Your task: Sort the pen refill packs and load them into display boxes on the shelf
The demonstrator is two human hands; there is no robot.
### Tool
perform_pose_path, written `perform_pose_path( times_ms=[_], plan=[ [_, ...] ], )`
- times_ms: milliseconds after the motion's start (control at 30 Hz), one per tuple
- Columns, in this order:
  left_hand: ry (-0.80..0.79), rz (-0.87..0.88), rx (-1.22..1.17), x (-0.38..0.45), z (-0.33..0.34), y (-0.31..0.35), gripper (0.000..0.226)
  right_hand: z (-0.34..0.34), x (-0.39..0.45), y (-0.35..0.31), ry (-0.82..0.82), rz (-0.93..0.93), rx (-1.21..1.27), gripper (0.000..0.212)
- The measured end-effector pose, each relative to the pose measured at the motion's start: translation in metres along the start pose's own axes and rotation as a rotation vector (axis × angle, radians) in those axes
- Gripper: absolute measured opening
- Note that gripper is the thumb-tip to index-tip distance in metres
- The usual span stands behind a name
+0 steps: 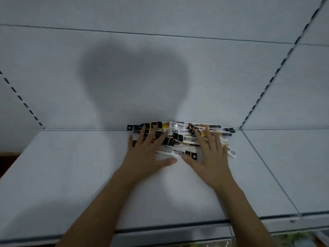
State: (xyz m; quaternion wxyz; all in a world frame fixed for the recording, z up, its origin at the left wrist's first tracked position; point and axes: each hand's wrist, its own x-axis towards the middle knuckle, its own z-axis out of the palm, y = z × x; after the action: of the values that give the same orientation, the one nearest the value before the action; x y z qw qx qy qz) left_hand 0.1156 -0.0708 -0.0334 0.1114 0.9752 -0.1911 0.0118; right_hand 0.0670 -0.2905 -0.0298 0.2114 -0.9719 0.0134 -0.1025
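A loose pile of pen refill packs (179, 138) is lying at the centre of the frame, on the white shelf (71, 175), pushed up against the seam where the shelf surface is meeting the white back panel (142, 77). The packs are long, narrow strips in white, black and yellow, overlapping at mixed angles, some showing barcodes; the printing is too blurred to read.

The left hand (146, 154) is reaching in from the lower left of the frame and is lying flat and wide, fingers straight and spread, covering the left part of the pile, with the thumb pointing right along the bare shelf just below the packs. The right hand (211, 157) is coming in from the lower right, likewise wide and flat, its straight fingers resting over the right part of the pile and its thumb pointing left toward the other thumb. The two thumb tips are sitting near each other without touching. Neither hand is curling around any pack.

A large dark shadow (133, 77) is falling on the back panel above the pile. Slotted uprights (277, 68) are running diagonally at the upper right and at the left edge of the frame.
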Motion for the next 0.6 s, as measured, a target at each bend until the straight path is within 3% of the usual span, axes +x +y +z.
perform_pose_path(
  times_ms=[67,167,333,400,467,600],
  plan=[
    [-0.027,-0.002,0.013,0.002,0.004,-0.002,0.092,0.005,0.002,0.0,-0.068,0.04,-0.092,0.091],
    [0.068,0.039,-0.039,0.005,0.005,-0.005,0.073,0.009,0.004,-0.001,-0.064,0.07,-0.169,0.083],
    [0.397,0.125,-0.164,0.006,0.012,-0.01,0.033,0.008,-0.001,-0.005,0.219,-0.005,-0.164,0.045],
    [0.468,0.141,-0.15,0.006,0.014,-0.009,0.028,0.01,0.0,-0.002,0.32,-0.09,-0.164,0.037],
    [0.547,0.15,-0.133,0.007,0.009,-0.006,0.027,0.013,0.0,0.001,0.352,-0.167,-0.094,0.045],
    [0.621,0.083,-0.103,0.006,0.003,0.0,0.031,0.01,0.001,0.006,0.386,-0.185,0.115,0.039]
  ],
)
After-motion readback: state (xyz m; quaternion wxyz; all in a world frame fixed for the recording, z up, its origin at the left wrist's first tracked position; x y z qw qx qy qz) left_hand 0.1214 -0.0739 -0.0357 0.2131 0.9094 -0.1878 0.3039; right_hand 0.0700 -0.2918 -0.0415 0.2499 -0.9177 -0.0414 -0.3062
